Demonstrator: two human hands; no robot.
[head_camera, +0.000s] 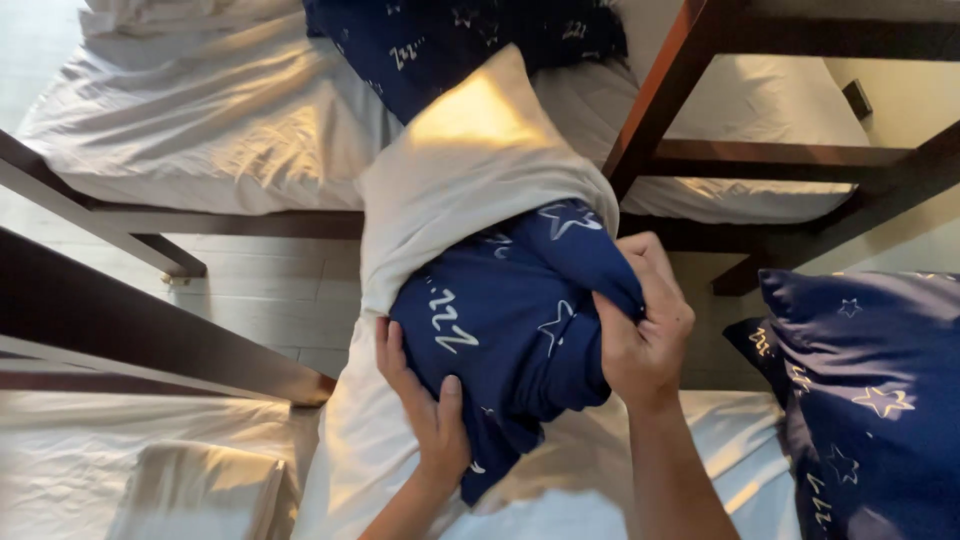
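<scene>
We see no packages, labels, signs or screens anywhere in this view.

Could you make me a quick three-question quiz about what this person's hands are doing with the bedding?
1. True or false: the right hand has its grip closed on the navy star-print pillowcase.
2. What colour is the pillow partly inside that case? A white, B red, C green.
3. Where is the left hand: under the case's lower left edge, or resting on the wooden bed frame?

Key: 1 true; 2 A; 3 under the case's lower left edge, fingers curled onto the fabric.
</scene>
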